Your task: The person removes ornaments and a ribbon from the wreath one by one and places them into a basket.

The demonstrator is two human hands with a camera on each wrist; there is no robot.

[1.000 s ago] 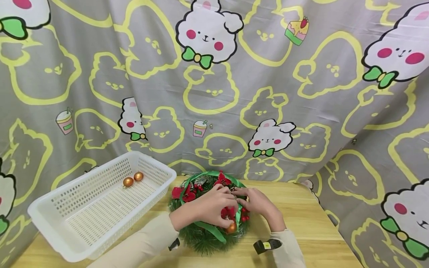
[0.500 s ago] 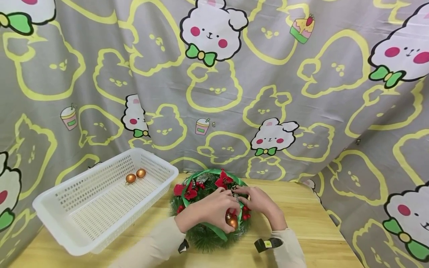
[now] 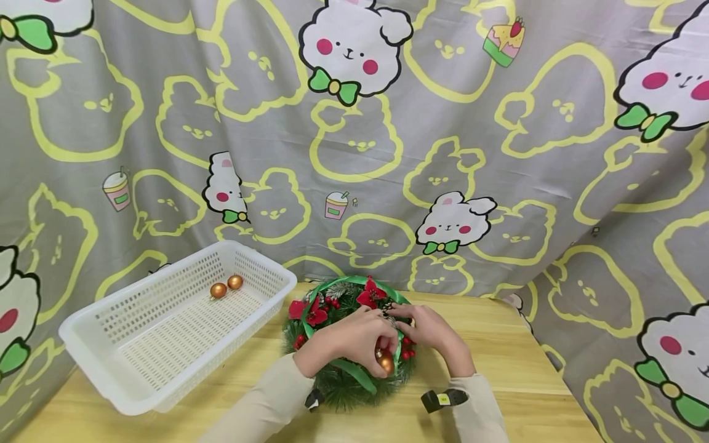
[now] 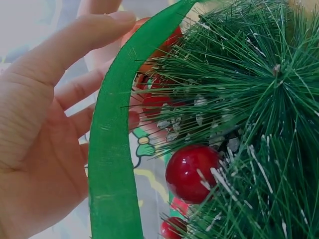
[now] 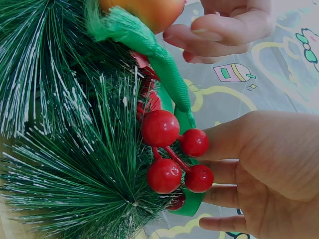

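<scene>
A green Christmas wreath [image 3: 349, 397] with red flowers [image 3: 372, 294], red berries [image 5: 161, 128] and a green ribbon [image 4: 112, 134] lies on the wooden table. My left hand [image 3: 357, 338] reaches over it, thumb and fingers curled at a shiny gold ball ornament [image 3: 386, 362], which they pinch. The thumb tip meets that ball in the left wrist view. At the wreath's right side, my right hand [image 3: 432, 332] holds on by the berries and ribbon. Its fingertips are hidden behind the berries in the right wrist view.
A white plastic basket [image 3: 133, 400] stands at the left of the table [image 3: 493, 344]. Two gold balls [image 3: 218, 290] lie inside it. A grey curtain [image 3: 266, 141] with cartoon rabbits hangs behind and at the sides.
My left hand has lifted slightly and its fingers have closed in around the gold ball, which has shifted a little. My right hand stays at the wreath's right side. The head view has shifted slightly.
</scene>
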